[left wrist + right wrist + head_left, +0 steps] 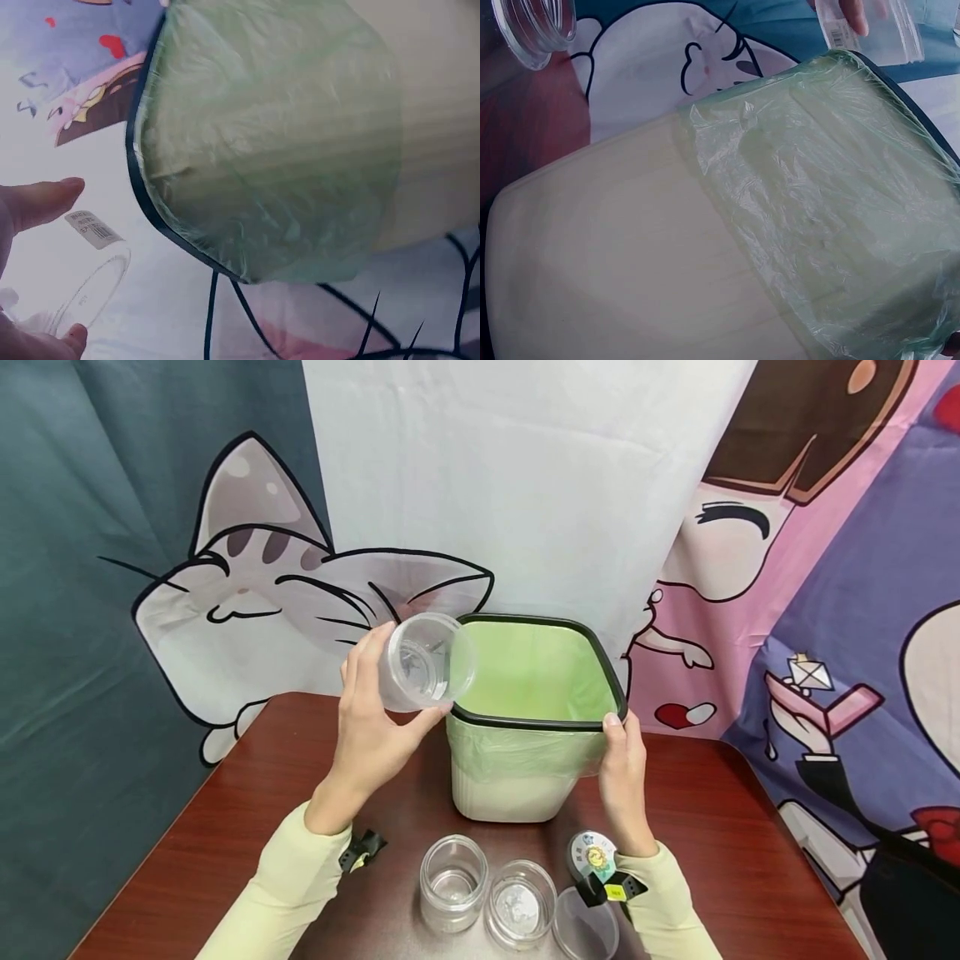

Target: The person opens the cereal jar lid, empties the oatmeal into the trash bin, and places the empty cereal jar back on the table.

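My left hand (366, 720) holds a clear plastic jar (405, 668) by its sides, thumb below and fingers above. The jar is tipped, its mouth facing the bin, beside the left of the black rim (525, 724). A barcode label (94, 227) is on its wall in the left wrist view. The trash bin (510, 797) is pale, with a thin green bag (832, 187) lining it and folded over the outside. With thumb at the rim's near right corner, my right hand (626, 768) grips the bin; some of its fingers are hidden.
Two open clear jars (453, 885) stand on the reddish-brown table (697, 843) in front of the bin. Right of them lie a clear round lid (587, 927) and a round lid with a printed picture (592, 856), partly under the right wrist. A cartoon cloth (480, 460) hangs behind.
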Demonstrator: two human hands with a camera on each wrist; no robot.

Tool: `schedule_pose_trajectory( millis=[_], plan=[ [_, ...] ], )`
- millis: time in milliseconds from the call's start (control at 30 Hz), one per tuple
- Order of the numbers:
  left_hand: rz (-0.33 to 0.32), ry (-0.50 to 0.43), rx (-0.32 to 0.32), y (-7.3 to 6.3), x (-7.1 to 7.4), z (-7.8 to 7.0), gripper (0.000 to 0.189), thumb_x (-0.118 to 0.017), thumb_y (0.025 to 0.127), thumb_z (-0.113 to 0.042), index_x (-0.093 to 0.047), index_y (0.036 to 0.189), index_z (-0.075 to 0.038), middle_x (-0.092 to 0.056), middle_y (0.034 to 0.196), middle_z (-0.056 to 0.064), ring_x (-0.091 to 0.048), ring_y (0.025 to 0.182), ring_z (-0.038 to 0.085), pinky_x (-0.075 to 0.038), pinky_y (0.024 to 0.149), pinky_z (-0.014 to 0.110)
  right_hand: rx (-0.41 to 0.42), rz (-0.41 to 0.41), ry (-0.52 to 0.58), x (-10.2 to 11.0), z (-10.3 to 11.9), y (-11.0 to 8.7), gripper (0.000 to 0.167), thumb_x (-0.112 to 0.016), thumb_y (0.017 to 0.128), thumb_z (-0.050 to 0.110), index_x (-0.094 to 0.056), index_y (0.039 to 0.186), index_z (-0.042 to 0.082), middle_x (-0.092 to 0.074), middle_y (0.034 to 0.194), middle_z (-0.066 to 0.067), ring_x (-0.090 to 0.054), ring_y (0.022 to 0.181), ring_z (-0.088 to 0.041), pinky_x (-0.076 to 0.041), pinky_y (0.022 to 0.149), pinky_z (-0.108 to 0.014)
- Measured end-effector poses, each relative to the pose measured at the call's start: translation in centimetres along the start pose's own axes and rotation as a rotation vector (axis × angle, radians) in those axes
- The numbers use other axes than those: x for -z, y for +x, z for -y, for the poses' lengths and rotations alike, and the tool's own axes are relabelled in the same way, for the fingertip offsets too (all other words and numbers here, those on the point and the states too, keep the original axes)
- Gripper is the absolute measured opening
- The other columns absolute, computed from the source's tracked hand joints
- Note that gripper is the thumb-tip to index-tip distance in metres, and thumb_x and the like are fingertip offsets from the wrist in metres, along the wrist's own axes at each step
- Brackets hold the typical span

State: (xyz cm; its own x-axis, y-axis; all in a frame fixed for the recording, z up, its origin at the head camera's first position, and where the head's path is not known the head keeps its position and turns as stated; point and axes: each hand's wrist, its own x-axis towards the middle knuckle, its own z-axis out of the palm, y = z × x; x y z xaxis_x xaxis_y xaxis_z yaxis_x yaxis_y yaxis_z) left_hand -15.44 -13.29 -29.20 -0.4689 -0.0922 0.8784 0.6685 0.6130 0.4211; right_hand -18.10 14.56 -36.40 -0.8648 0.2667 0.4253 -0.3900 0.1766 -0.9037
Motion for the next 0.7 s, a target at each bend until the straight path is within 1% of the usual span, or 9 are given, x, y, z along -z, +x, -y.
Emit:
schedule_pose_trajectory(
  millis=[67,133,200,300,400,467,600,700],
  plan=[
    [0.02,-0.031,0.081,-0.2,0.4,-0.4,0.094,-0.086,0.057,-0.02,-0.038,0.137,-0.012,-0.045,0.131,0.006,-0.04,0.118,0.022,-0.032,0.093,0.04,-0.004,-0.001,-0.001,0.0,0.0,0.0,0.038,-0.041,0.096,0.031,-0.05,0.123,0.006,-0.053,0.108,0.0,-0.045,0.092,-0.013,-0.036,0.076,-0.022],
    [0.044,-0.092,0.149,-0.1,0.9,-1.0,0.095,-0.086,0.057,-0.016,-0.037,0.138,-0.012,-0.045,0.13,0.007,-0.043,0.117,0.023,-0.034,0.093,0.038,-0.007,0.0,0.003,0.0,-0.1,0.0,0.038,-0.042,0.096,0.031,-0.05,0.123,0.006,-0.053,0.107,0.0,-0.045,0.093,-0.012,-0.035,0.077,-0.022],
    [0.074,-0.171,0.205,0.1,1.3,-1.7,0.093,-0.086,0.057,-0.011,-0.037,0.137,-0.01,-0.046,0.129,0.009,-0.045,0.114,0.025,-0.037,0.092,0.037,0.0,-0.003,-0.005,0.0,-0.1,0.0,0.038,-0.041,0.096,0.031,-0.05,0.123,0.005,-0.053,0.107,-0.001,-0.045,0.093,-0.013,-0.035,0.077,-0.022],
    [0.107,-0.266,0.271,0.4,1.8,-2.6,0.091,-0.084,0.059,-0.003,-0.036,0.136,-0.006,-0.045,0.13,0.013,-0.047,0.112,0.029,-0.039,0.09,0.036,0.007,-0.005,-0.01,0.0,-0.1,0.0,0.038,-0.041,0.096,0.031,-0.05,0.123,0.005,-0.053,0.108,-0.001,-0.045,0.094,-0.012,-0.035,0.078,-0.022],
    [0.121,-0.31,0.309,0.5,2.2,-2.8,0.087,-0.082,0.059,0.002,-0.036,0.133,-0.001,-0.043,0.13,0.016,-0.046,0.111,0.031,-0.042,0.089,0.032,0.005,0.0,-0.008,0.1,-0.1,0.0,0.039,-0.041,0.096,0.031,-0.05,0.123,0.005,-0.053,0.11,-0.001,-0.045,0.097,-0.011,-0.034,0.081,-0.022],
    [0.126,-0.365,0.328,0.4,2.3,-2.7,0.085,-0.08,0.06,0.005,-0.036,0.132,0.001,-0.041,0.131,0.017,-0.046,0.111,0.033,-0.044,0.087,0.029,0.003,0.003,-0.004,0.1,-0.1,-0.1,0.039,-0.041,0.096,0.03,-0.05,0.123,0.005,-0.053,0.11,0.0,-0.045,0.097,-0.011,-0.034,0.082,-0.022],
    [0.139,-0.466,0.356,0.2,2.4,-2.4,0.086,-0.078,0.06,0.01,-0.034,0.134,0.0,-0.039,0.131,0.019,-0.047,0.11,0.036,-0.046,0.087,0.028,0.014,0.007,0.002,0.1,-0.1,-0.1,0.038,-0.04,0.096,0.029,-0.049,0.124,0.004,-0.052,0.111,0.0,-0.045,0.099,-0.01,-0.034,0.083,-0.022],
    [0.159,-0.499,0.38,0.1,2.7,-2.2,0.089,-0.077,0.059,0.011,-0.033,0.136,-0.002,-0.04,0.129,0.021,-0.046,0.112,0.036,-0.046,0.088,0.027,0.021,0.008,0.0,0.1,0.0,0.0,0.038,-0.04,0.096,0.029,-0.049,0.124,0.004,-0.052,0.111,0.0,-0.045,0.099,-0.01,-0.034,0.084,-0.022]
  ],
)
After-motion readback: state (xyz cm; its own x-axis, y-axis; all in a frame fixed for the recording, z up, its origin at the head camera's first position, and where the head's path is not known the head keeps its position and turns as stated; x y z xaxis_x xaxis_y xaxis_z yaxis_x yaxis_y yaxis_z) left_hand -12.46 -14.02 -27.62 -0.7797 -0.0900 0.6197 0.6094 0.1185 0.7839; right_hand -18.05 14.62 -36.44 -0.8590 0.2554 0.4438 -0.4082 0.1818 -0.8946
